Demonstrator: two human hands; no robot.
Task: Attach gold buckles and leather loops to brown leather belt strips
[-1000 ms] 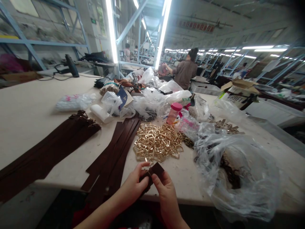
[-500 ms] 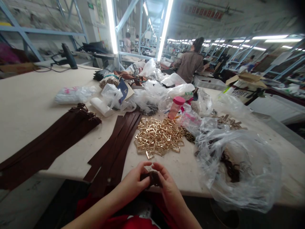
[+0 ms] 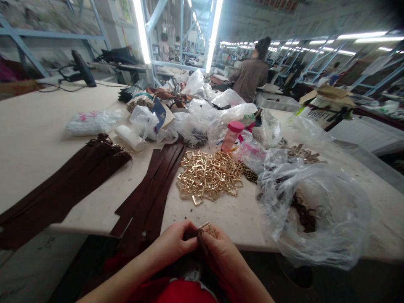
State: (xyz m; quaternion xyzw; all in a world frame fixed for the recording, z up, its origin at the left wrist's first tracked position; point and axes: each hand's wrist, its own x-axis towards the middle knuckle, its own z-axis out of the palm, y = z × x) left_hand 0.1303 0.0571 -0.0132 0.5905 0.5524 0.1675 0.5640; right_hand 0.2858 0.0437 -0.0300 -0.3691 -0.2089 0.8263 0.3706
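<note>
My left hand (image 3: 183,237) and my right hand (image 3: 221,248) meet at the table's front edge, both closed. A gold rectangular buckle (image 3: 207,227) stands up between my fingertips, with the right thumb and fingers pinching it. Just below it, the end of a dark brown strap is gripped by my left fingers; most of this strap is hidden by the hands. Beyond them lies a heap of gold buckles (image 3: 210,174). To the left, loose brown straps (image 3: 151,189) fan over the edge, and farther left is a stack of straps with buckles on their ends (image 3: 69,181).
A large clear plastic bag (image 3: 334,219) with dark pieces inside sits at the right. Behind the buckle heap stand a pink-lidded jar (image 3: 232,136) and crumpled plastic bags (image 3: 198,122). A black handheld tool (image 3: 82,69) with a cord is at the back left. A person (image 3: 251,73) stands farther back.
My hands have turned the piece, so the gold buckle now shows above the fingertips. The right fingers have closed in around it. The view has shifted slightly.
</note>
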